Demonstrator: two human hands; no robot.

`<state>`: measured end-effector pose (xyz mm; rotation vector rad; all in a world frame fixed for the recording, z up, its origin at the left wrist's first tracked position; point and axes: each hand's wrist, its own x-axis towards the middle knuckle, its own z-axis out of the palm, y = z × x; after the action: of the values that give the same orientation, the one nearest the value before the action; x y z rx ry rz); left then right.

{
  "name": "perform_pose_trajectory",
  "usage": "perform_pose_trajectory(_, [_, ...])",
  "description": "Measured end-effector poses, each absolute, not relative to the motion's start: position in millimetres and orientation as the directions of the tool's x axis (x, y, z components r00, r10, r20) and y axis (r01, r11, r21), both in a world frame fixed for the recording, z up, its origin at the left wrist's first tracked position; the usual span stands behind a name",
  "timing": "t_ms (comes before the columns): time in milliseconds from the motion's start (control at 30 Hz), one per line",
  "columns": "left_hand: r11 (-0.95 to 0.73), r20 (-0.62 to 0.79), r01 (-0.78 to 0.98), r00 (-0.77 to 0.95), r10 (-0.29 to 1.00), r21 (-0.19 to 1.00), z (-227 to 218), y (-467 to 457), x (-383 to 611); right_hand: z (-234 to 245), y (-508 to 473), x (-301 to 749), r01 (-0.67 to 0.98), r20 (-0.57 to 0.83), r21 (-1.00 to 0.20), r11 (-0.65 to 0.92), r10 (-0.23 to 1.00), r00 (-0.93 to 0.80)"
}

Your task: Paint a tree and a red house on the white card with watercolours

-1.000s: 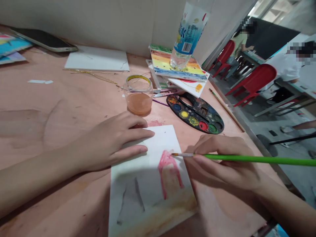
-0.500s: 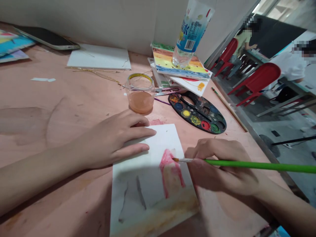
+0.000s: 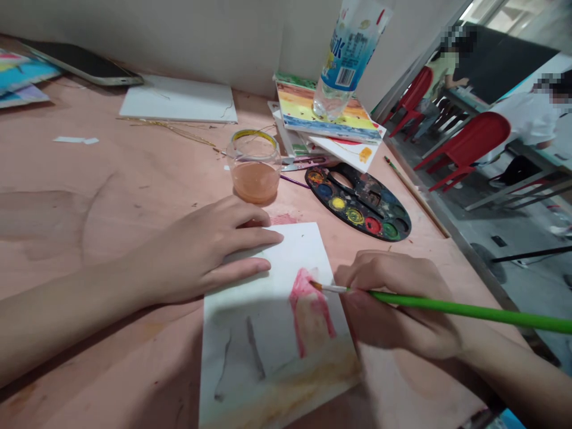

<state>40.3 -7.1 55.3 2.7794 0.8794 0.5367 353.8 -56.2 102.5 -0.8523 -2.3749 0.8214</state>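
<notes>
A white painting board (image 3: 241, 322) lies on the table, with a pink arch shape, two grey strokes and a tan band along its lower edge. My left hand (image 3: 223, 244) rests flat on its upper left part, fingers spread. Pinched in my right hand (image 3: 393, 298) is a paintbrush (image 3: 451, 306) with a green handle. Its bristles touch the pink paint near the top of the arch. Beyond my left hand stands a clear plastic cup (image 3: 254, 173) of brownish water. A black paint palette (image 3: 357, 202) with several colour wells lies beyond my right hand.
At the back, a plastic bottle (image 3: 346, 65) stands on stacked painted boards (image 3: 304, 113). Scissors (image 3: 306, 162) lie behind the palette, another brush (image 3: 417, 193) along the right edge. A phone (image 3: 80, 62) and blank board (image 3: 179, 100) sit back left. People and red chairs (image 3: 473, 143) are beyond.
The brush tip has shifted slightly up and left on the pink paint, and its handle's far end has dipped. My left hand stays in place on the board.
</notes>
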Motion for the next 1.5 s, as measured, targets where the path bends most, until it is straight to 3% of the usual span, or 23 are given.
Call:
perform_pose_trajectory(467, [-0.805, 0.274, 0.524, 0.76, 0.589, 0.278, 57, -7, 41, 100, -62, 351, 0.42, 0.292, -0.664, 0.619, 0.732, -0.616])
perform_pose_trajectory(833, [-0.757, 0.228, 0.549, 0.735, 0.639, 0.354, 57, -7, 41, 102, -58, 349, 0.452, 0.199, -0.665, 0.595, 0.724, -0.66])
perform_pose_trajectory(967, [-0.763, 0.235, 0.541, 0.738, 0.632, 0.353, 57, -7, 41, 104, -58, 350, 0.407, 0.239, -0.688, 0.601, 0.717, -0.655])
perform_pose_trajectory(1133, [-0.791, 0.256, 0.525, 0.755, 0.603, 0.316, 55, -7, 40, 104, -60, 350, 0.461, 0.102, -0.694, 0.553, 0.709, -0.698])
perform_pose_trajectory(1233, [-0.795, 0.268, 0.521, 0.754, 0.599, 0.31, 55, -7, 40, 99, -61, 348, 0.441, 0.183, -0.694, 0.569, 0.732, -0.657])
perform_pose_trajectory(1500, [-0.78, 0.232, 0.544, 0.752, 0.617, 0.31, 56, -7, 40, 91, -63, 346, 0.394, 0.213, -0.704, 0.591, 0.705, -0.676])
